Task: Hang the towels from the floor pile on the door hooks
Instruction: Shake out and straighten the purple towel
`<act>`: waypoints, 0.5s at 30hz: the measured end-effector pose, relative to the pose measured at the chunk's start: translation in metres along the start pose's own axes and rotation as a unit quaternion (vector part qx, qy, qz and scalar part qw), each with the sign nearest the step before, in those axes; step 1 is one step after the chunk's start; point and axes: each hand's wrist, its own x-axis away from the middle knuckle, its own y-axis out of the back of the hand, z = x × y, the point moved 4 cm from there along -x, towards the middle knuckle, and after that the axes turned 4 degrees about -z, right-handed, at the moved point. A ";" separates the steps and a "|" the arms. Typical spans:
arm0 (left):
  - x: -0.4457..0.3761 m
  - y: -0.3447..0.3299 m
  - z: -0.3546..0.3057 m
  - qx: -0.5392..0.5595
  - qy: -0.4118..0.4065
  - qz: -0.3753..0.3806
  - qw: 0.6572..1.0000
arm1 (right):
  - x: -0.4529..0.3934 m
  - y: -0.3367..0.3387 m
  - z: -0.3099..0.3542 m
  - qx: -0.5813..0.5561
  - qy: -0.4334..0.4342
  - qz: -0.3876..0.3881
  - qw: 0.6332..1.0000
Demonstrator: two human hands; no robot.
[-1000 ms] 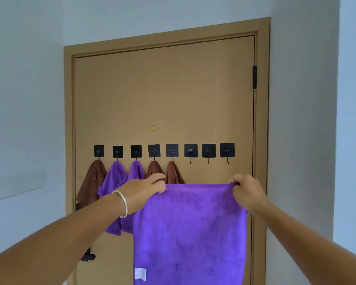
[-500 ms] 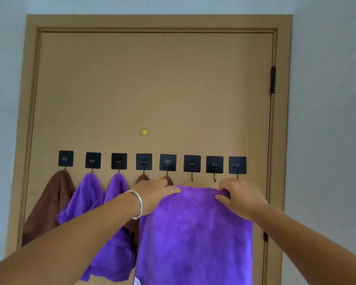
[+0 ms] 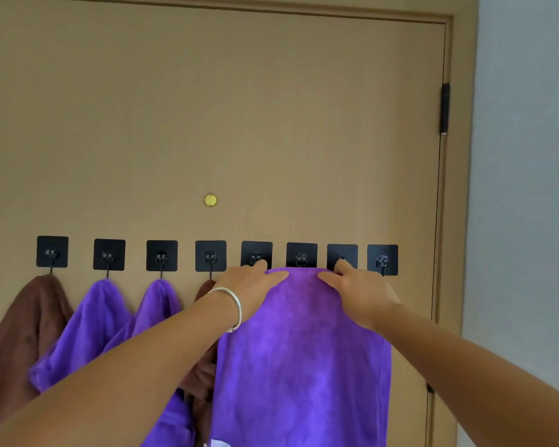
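A tan door (image 3: 207, 108) carries a row of several black square stick-on hooks. I hold a purple towel (image 3: 300, 356) up against the door, with its top edge bunched just under the sixth hook (image 3: 301, 259). My left hand (image 3: 252, 285), with a silver bangle on the wrist, pinches the top edge on the left. My right hand (image 3: 359, 293) pinches it on the right, one finger reaching up to the seventh hook (image 3: 342, 258). Both thumbs are hidden behind the cloth.
A brown towel (image 3: 23, 327) hangs on the first hook and purple towels (image 3: 91, 324) on the second and third. More brown cloth (image 3: 204, 291) hangs behind my left arm. The eighth hook (image 3: 382, 260) is bare. A brass peephole (image 3: 210, 200) sits above the row.
I have come closer to the door. Both hands raised the purple towel's top edge to the sixth hook and drew nearer together, bunching the edge.
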 end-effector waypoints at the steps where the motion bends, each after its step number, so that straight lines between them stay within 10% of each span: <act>1: -0.004 -0.001 0.000 -0.002 0.011 0.000 1.000 | -0.005 -0.002 0.001 0.002 -0.012 0.000 1.000; 15: 0.000 -0.043 -0.061 0.023 0.072 0.131 0.989 | -0.001 -0.080 0.038 -0.182 -0.074 0.018 0.980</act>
